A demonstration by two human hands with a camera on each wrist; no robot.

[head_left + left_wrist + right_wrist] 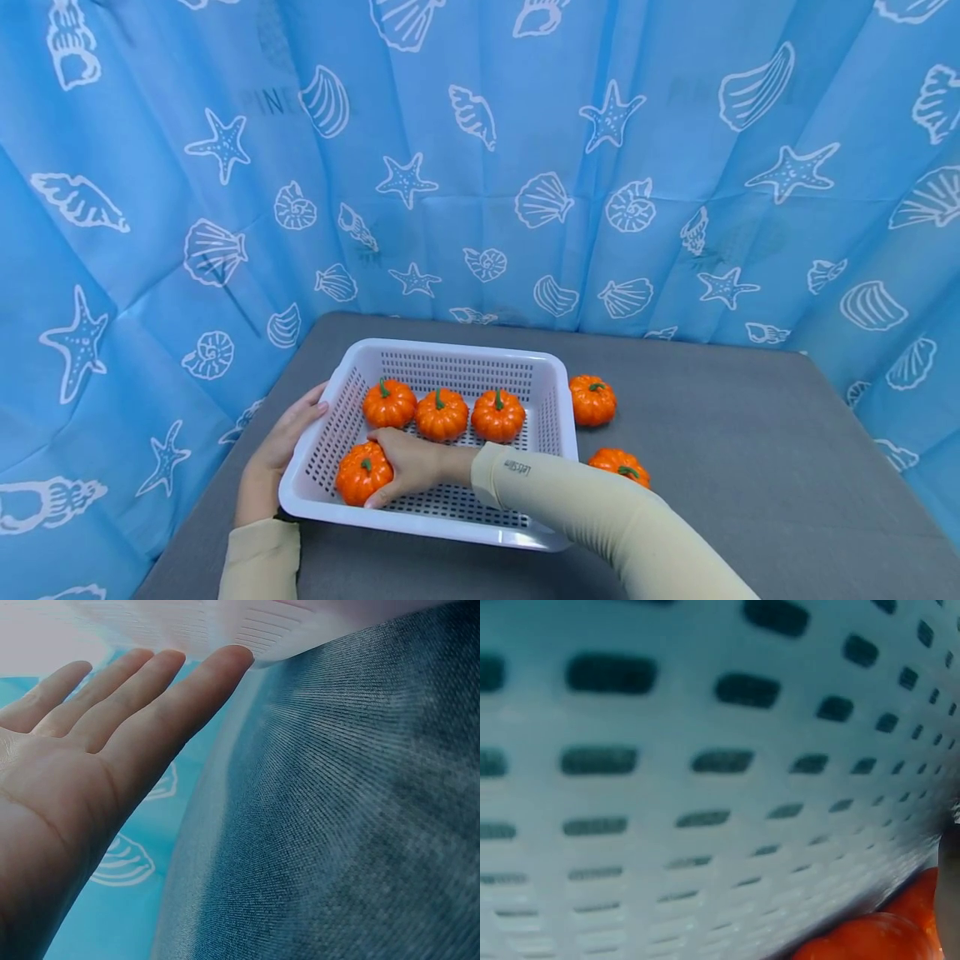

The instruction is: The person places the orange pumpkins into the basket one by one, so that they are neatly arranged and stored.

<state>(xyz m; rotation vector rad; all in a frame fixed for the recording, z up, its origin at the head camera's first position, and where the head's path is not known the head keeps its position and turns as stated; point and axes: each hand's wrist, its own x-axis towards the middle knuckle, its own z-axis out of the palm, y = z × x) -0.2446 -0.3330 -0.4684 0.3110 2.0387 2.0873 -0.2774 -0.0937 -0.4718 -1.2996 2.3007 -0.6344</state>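
Inside a white perforated plastic basket (427, 522), my right hand (412, 463) grips a small orange toy pumpkin (356, 482) with a green stem, in the front left corner. Three similar pumpkins (442, 416) form a row along the back of the basket. My left hand (287, 435) touches the basket's left side from outside; in the left wrist view its fingers (161, 712) lie straight against the wall. The right wrist view is mostly filled by the basket's slotted surface (660, 795), with part of an orange pumpkin (870, 941) at the lower right.
Outside the basket, on its right, one pumpkin (593, 401) lies near the back corner and another pumpkin (619, 463) is partly hidden by my right sleeve (592, 500). A grey cloth-covered table (750, 442) extends rightward. Blue curtains (480, 167) with white shell prints hang behind and at the sides.
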